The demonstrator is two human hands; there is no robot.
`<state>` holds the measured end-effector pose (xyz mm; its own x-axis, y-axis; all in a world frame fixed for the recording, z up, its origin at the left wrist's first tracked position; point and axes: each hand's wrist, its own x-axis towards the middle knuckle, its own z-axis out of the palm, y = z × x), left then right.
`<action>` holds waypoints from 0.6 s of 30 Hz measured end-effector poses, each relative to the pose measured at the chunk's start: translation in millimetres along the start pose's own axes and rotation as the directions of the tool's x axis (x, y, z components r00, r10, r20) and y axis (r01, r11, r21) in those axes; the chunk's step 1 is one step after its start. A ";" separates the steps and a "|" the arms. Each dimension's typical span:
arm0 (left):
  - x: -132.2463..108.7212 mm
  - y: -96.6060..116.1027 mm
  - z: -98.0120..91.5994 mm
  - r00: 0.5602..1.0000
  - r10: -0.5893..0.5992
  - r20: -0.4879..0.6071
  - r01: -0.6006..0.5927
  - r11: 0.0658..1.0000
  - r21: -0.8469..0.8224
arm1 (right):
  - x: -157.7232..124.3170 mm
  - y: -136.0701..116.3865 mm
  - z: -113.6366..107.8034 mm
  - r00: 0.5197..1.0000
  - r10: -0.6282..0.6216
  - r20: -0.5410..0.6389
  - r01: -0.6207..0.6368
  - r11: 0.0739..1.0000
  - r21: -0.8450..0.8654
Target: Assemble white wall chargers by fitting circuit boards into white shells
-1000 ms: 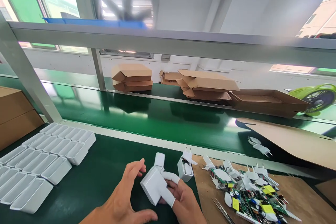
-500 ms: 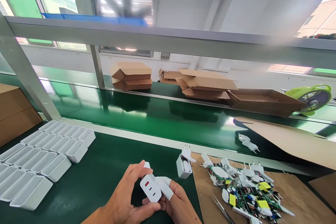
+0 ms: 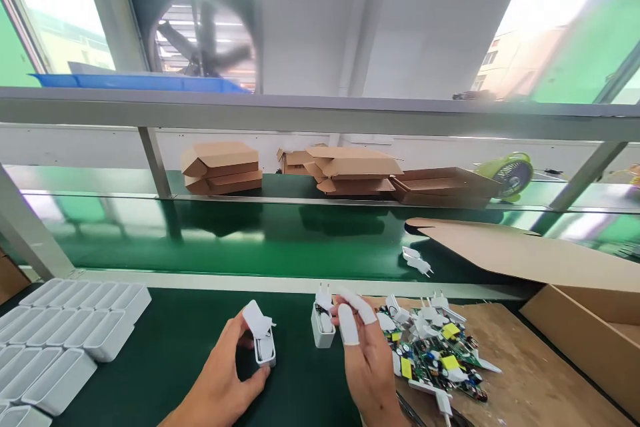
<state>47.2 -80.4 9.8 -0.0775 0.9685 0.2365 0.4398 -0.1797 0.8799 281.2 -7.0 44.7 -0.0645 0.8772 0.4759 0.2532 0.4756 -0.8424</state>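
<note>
My left hand (image 3: 225,367) is closed around a white charger housing (image 3: 265,347), held low over the green mat. The housing's open end faces up, and a loose white plug piece (image 3: 257,320) sticks out at its top. My right hand (image 3: 367,360) wears white finger cots on two fingers. Its fingers are apart, right beside a second white charger housing (image 3: 323,330) that stands upright on the mat with a pronged plug piece on top. Whether the fingertips touch it I cannot tell. Right of that hand lies a pile of circuit boards with white plug parts (image 3: 440,347).
Rows of open white casings (image 3: 60,353) stand at the left. The pile rests on a brown board (image 3: 515,353), with an open carton (image 3: 585,327) at its right. Behind, a green conveyor (image 3: 240,247) carries a loose white plug part (image 3: 416,260) and a cardboard sheet (image 3: 500,250).
My right hand has let go of the charger housing and moved right to the standing one. My left hand keeps its housing, now turned open end up. The view has tilted upward and levelled.
</note>
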 end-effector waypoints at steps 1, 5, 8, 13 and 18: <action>7.1 1.9 5.0 1.000 0.006 0.023 -0.006 0.999 -0.041 | 3.9 7.1 -2.5 0.996 0.072 -0.044 -0.072 0.997 -0.005; 37.5 6.8 35.7 0.993 -0.022 0.116 0.042 0.984 -0.175 | 9.6 32.5 -2.5 0.979 0.151 -0.137 -0.161 0.985 -0.067; 53.4 6.8 58.9 0.987 -0.038 0.154 0.066 0.980 -0.187 | 6.8 43.2 0.1 0.980 0.134 -0.146 -0.146 0.987 -0.071; 69.0 11.7 73.7 0.981 -0.017 0.195 0.061 0.974 -0.218 | -2.0 45.7 4.1 0.980 0.189 -0.066 -0.195 0.977 -0.082; 98.7 15.4 57.2 0.963 0.012 0.270 0.062 0.962 -0.264 | -9.7 33.4 10.8 0.975 0.220 -0.037 -0.222 0.971 -0.092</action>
<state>97.5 22.3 23.1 0.1721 0.9769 0.1270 0.1822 -0.1583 0.9704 279.8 1.1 9.2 0.0283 0.9572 0.2880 0.3489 0.2605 -0.9002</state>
